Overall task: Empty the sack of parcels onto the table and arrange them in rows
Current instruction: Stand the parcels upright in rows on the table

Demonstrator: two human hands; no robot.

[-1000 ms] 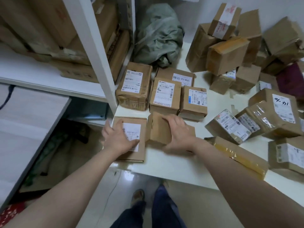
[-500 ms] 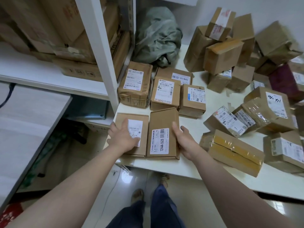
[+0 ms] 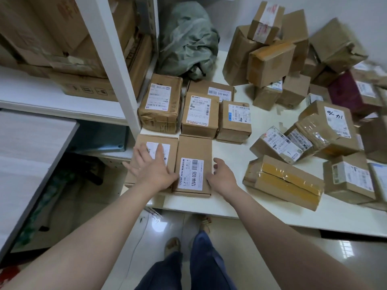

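Observation:
Brown cardboard parcels lie in rows at the left end of the white table [image 3: 232, 155]. The front row holds a flat parcel [image 3: 173, 149] at the corner and a long flat parcel [image 3: 193, 164] labelled 12V4A-5525 beside it. My left hand [image 3: 152, 168] lies flat with spread fingers on the corner parcel. My right hand [image 3: 219, 176] hovers with loosely bent fingers at the right edge of the long parcel, holding nothing. Behind stand three more parcels [image 3: 201, 116] side by side. The empty grey-green sack [image 3: 186, 40] is crumpled at the back.
A loose heap of parcels [image 3: 293, 59] fills the back and right of the table, with a yellow-taped parcel [image 3: 284, 183] near the front. A white shelf post [image 3: 113, 59] and shelves with boxes stand on the left. My legs are below the table's front edge.
The long parcel was tipped down flat, label up, beside the corner parcel. My right hand has let go of it and drawn to its right edge. My left hand's fingers have spread.

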